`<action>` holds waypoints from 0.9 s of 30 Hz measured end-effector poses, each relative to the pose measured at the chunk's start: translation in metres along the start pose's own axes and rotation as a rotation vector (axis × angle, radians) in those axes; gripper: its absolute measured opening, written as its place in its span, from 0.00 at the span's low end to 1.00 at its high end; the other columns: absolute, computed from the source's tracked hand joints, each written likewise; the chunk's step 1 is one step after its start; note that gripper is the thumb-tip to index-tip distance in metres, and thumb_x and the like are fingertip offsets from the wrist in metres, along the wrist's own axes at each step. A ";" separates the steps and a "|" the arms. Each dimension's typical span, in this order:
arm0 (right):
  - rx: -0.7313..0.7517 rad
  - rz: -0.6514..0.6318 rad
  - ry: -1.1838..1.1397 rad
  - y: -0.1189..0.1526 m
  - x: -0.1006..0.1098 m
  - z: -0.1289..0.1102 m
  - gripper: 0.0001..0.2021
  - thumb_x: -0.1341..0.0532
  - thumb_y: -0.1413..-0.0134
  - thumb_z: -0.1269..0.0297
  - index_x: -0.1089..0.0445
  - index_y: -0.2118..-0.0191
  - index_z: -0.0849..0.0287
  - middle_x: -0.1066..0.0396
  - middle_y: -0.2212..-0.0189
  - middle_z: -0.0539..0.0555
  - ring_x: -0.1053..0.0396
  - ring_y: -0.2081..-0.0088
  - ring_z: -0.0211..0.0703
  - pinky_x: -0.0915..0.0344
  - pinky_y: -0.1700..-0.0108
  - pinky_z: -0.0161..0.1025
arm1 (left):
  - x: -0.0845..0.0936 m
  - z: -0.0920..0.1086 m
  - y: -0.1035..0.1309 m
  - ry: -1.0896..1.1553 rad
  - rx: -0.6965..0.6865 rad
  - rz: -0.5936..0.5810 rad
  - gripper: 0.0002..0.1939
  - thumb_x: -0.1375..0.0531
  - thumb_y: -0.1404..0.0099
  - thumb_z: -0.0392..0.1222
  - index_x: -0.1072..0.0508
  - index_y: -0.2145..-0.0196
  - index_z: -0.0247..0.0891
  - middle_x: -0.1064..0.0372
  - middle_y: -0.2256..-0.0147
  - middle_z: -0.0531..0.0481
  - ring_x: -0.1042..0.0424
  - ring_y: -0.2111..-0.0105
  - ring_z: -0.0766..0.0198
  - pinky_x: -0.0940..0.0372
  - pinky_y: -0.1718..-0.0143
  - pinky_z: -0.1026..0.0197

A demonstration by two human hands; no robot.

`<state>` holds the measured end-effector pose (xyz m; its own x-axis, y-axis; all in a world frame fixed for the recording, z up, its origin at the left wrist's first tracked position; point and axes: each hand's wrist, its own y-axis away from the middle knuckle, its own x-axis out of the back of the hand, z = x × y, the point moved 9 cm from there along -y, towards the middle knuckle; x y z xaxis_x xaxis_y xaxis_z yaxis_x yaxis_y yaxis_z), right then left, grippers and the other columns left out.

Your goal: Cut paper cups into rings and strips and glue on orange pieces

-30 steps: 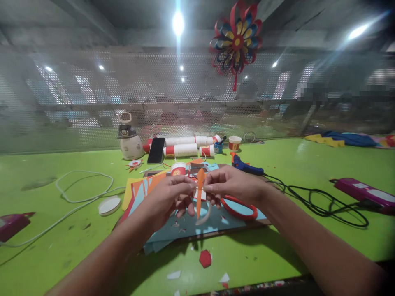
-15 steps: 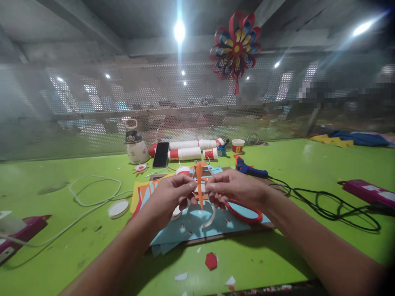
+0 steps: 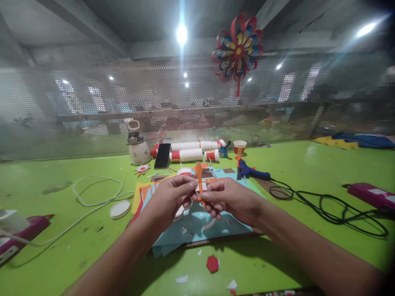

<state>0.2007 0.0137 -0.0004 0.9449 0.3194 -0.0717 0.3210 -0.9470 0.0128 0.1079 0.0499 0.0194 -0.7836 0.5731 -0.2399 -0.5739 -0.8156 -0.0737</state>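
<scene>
An orange paper strip [image 3: 199, 174] with a wider pointed top stands upright between both hands. My left hand [image 3: 182, 190] pinches its left edge with thumb and fingertips. From the right, my right hand [image 3: 217, 197] grips the lower part, its thumb across the strip. Beneath the hands lie light blue paper sheets [image 3: 185, 230] on a brown board, with orange, red and yellow paper at the left. A red and white cup [image 3: 184, 172] shows just behind the hands. A curled white strip [image 3: 210, 224] rests on the blue paper.
Behind stand a bottle [image 3: 139, 151], a phone [image 3: 162, 156], stacked paper cups [image 3: 187, 155] and a blue jar [image 3: 223, 152]. A blue glue gun [image 3: 254, 172] with a black cable lies right. White lid [image 3: 120, 209] left; red hexagon [image 3: 212, 264] in front.
My right hand has moved slightly left and down onto the lower part of the orange strip. The red scissor handle beside it no longer shows. The view has shifted a little.
</scene>
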 end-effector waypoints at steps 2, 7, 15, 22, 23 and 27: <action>-0.001 0.012 -0.004 0.000 0.001 0.000 0.12 0.33 0.51 0.59 0.27 0.72 0.65 0.31 0.80 0.51 0.34 0.80 0.32 0.38 0.78 0.29 | 0.000 0.000 0.000 0.015 -0.002 0.004 0.10 0.31 0.51 0.40 0.27 0.76 0.31 0.33 0.79 0.51 0.35 0.78 0.72 0.47 0.81 0.71; 0.004 0.013 0.004 0.001 0.000 -0.001 0.11 0.33 0.50 0.60 0.27 0.73 0.64 0.32 0.80 0.50 0.35 0.79 0.32 0.39 0.78 0.30 | 0.001 -0.001 -0.001 0.003 0.009 0.010 0.10 0.31 0.51 0.39 0.26 0.76 0.31 0.33 0.80 0.51 0.35 0.79 0.71 0.47 0.81 0.71; 0.023 0.022 0.065 0.004 -0.002 -0.010 0.14 0.35 0.48 0.56 0.27 0.72 0.64 0.32 0.78 0.52 0.35 0.77 0.35 0.39 0.76 0.34 | 0.000 -0.002 0.000 -0.030 0.022 -0.004 0.10 0.31 0.51 0.41 0.26 0.74 0.32 0.32 0.81 0.50 0.35 0.80 0.71 0.48 0.81 0.70; 0.073 0.063 0.130 0.003 0.001 -0.015 0.18 0.36 0.48 0.49 0.28 0.73 0.62 0.31 0.78 0.52 0.35 0.77 0.36 0.39 0.75 0.35 | -0.003 -0.005 0.001 -0.020 0.039 -0.029 0.10 0.31 0.52 0.41 0.25 0.74 0.32 0.31 0.80 0.49 0.35 0.80 0.71 0.49 0.81 0.69; 0.074 0.058 0.135 0.003 0.001 -0.014 0.19 0.36 0.48 0.49 0.28 0.73 0.62 0.31 0.78 0.52 0.35 0.77 0.36 0.39 0.75 0.35 | -0.004 -0.005 0.002 -0.019 0.044 -0.033 0.10 0.31 0.52 0.41 0.25 0.74 0.32 0.31 0.80 0.49 0.36 0.81 0.71 0.50 0.82 0.69; 0.079 0.047 0.144 0.002 0.001 -0.013 0.20 0.36 0.48 0.48 0.31 0.75 0.62 0.30 0.76 0.53 0.35 0.77 0.35 0.39 0.75 0.35 | -0.004 -0.005 0.002 -0.033 0.048 -0.041 0.10 0.31 0.51 0.42 0.23 0.73 0.31 0.31 0.81 0.49 0.37 0.81 0.72 0.50 0.82 0.70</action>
<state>0.2032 0.0124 0.0123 0.9601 0.2706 0.0706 0.2752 -0.9591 -0.0661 0.1116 0.0457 0.0157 -0.7664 0.6086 -0.2057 -0.6155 -0.7873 -0.0363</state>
